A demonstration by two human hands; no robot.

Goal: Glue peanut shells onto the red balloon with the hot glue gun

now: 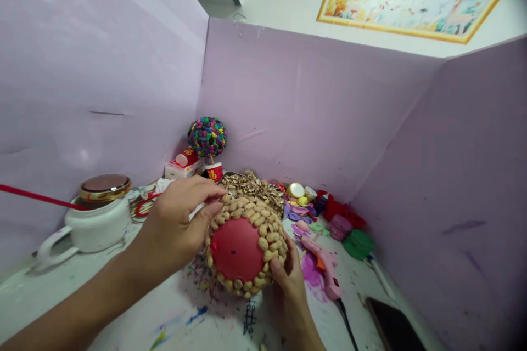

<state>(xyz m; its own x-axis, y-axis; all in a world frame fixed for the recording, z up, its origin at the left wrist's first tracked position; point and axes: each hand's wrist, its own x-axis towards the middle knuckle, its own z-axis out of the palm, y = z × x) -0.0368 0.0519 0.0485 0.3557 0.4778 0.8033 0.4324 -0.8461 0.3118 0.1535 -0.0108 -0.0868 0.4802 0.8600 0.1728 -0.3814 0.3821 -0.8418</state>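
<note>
A red balloon (pixel 237 249) is ringed with whole peanuts in their shells (pixel 269 233), leaving a bare red circle that faces me. My right hand (pixel 290 279) grips its lower right side, thumb on the peanuts and fingers behind. At the upper left edge, my left hand (pixel 181 214) has thumb and forefinger curled close together against the peanut shells; whether a loose peanut lies between the tips is hidden. Just behind the balloon is a heap of empty peanut shells (pixel 251 185).
A pink glue gun (pixel 325 266) lies to the right, near a dark phone (pixel 393 326) and a green lid (pixel 358 244). On the left stands a white mug (pixel 96 230). Farther back are a multicoloured ball (pixel 207 136) over a red cup (pixel 214 171) and deflated balloons (pixel 298 211). Lilac panels (pixel 288 104) enclose the table.
</note>
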